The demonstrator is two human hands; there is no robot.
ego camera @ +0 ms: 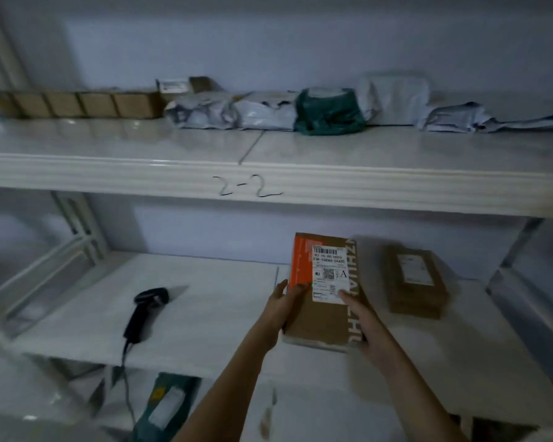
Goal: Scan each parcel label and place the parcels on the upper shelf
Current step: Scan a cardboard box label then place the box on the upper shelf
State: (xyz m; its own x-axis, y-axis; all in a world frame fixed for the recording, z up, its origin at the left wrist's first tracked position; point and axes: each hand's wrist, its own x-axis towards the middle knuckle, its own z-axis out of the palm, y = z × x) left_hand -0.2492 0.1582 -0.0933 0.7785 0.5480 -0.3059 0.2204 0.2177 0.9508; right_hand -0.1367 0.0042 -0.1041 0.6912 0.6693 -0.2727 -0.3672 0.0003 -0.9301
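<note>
Two hands hold one cardboard box point(324, 291) above the lower shelf point(205, 314) in the head view: the left hand point(281, 306) grips its left edge, the right hand point(361, 320) its right, label up, probably so the barcode stays readable. One scanner point(146, 314) lies untouched to the left on that shelf, one more brown parcel point(415, 280) to the right. On the upper shelf point(268, 180), marked 2-2, I count about five soft mailers, one of them green point(329, 111), beside a long flat carton point(74, 105); blur hides any more.

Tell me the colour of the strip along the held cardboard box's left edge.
Orange, seen in the head view on the brown cardboard box.
</note>
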